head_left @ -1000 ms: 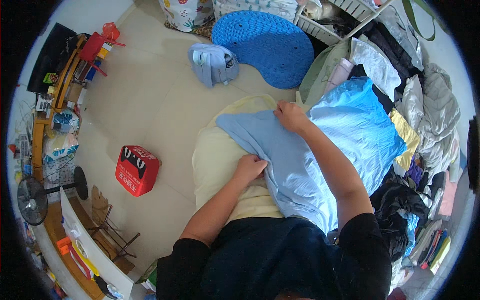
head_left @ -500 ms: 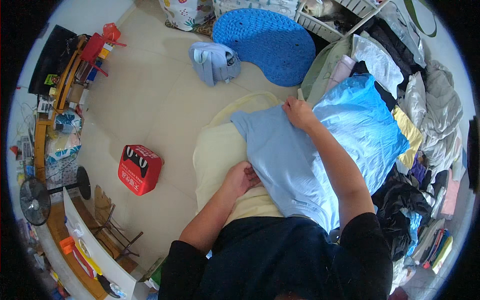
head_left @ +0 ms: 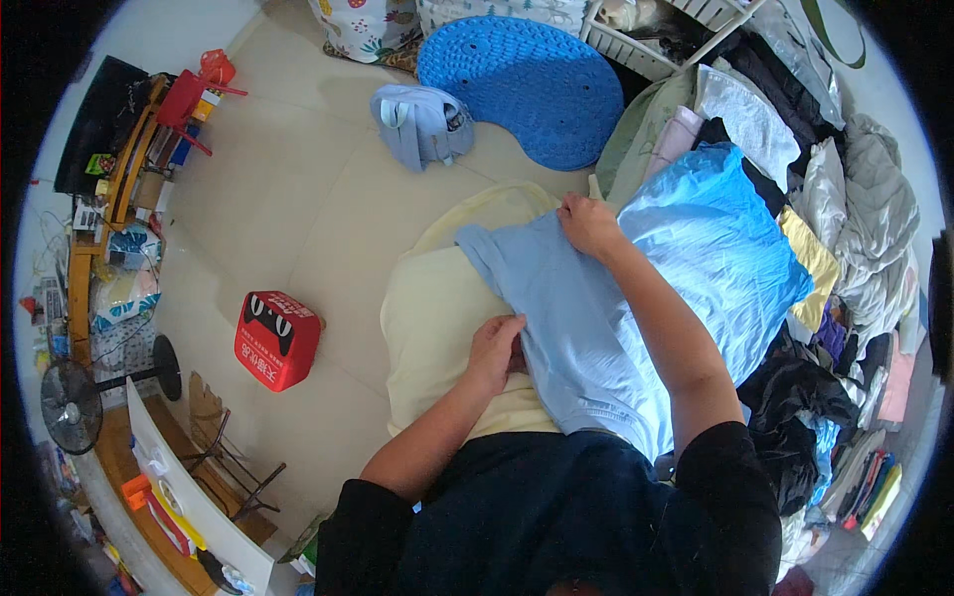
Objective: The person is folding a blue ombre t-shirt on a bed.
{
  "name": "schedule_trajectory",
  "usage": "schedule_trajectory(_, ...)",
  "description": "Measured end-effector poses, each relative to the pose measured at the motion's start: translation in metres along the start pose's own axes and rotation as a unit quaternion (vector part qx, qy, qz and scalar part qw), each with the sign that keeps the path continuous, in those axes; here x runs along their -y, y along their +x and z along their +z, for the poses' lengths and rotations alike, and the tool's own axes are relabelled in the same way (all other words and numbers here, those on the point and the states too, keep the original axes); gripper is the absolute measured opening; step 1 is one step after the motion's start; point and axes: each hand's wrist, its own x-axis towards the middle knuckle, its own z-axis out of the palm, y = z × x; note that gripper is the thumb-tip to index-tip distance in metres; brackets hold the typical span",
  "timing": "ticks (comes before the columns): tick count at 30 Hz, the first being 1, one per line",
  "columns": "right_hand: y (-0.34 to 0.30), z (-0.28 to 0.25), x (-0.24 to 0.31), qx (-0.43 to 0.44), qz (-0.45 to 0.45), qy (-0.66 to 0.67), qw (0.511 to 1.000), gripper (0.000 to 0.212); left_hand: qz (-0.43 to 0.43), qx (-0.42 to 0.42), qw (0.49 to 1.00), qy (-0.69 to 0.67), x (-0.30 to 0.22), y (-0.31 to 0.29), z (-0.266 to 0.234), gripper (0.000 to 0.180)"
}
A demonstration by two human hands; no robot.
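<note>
Hands are both on a pale blue cotton garment [head_left: 566,328] that's spread over a pale yellow cloth-covered cushion [head_left: 437,328] on the beige tiled floor [head_left: 298,189]. Left hand [head_left: 494,350] is pinching the garment's near left edge, fingers curled shut on the fabric, while the right hand [head_left: 588,224] grips the far top edge, also closed on the cloth, so the two hands sit well apart with the garment stretched between them. Bright blue crinkly plastic bag [head_left: 725,248] lies just beside the garment on the right, touching it as far as I can tell. Past that there's a big messy heap of mixed clothes [head_left: 855,228], white, grey, yellow and black stuff all jumbled. Farther up the floor sits a round blue knobbly mat [head_left: 527,84] and near it a small pale blue fabric bag [head_left: 422,124]. Off to the left there's a red square box with a cat-face design [head_left: 276,340], well apart from the cushion, and a black standing fan [head_left: 75,405] by the wall.
</note>
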Motion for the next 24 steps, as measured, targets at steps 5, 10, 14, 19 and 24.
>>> schedule_trajectory(5, -0.006, -0.002, 0.008, -0.001, -0.019, -0.002, 1.0, 0.028, 0.072, -0.002, 0.975, 0.209, -0.005, 0.015, 0.006, 0.024)
schedule_trajectory(10, -0.006, 0.004, 0.002, -0.041, 0.007, 0.024, 0.999, 0.024, 0.058, -0.005, 0.972, 0.229, -0.005, 0.021, 0.005, 0.02)
schedule_trajectory(14, -0.002, -0.001, -0.006, -0.025, 0.034, 0.038, 0.998, 0.025, 0.021, 0.034, 0.999, 0.017, 0.004, 0.024, -0.016, 0.02)
schedule_trajectory(19, -0.004, -0.013, -0.008, -0.033, 0.016, 0.051, 0.998, 0.023, 0.026, 0.086, 0.991, -0.095, -0.003, 0.01, -0.047, 0.018)
schedule_trajectory(24, 0.0, -0.011, -0.004, -0.063, -0.002, 0.013, 0.998, 0.022, -0.021, 0.099, 0.99, -0.099, -0.007, 0.009, -0.052, 0.019)
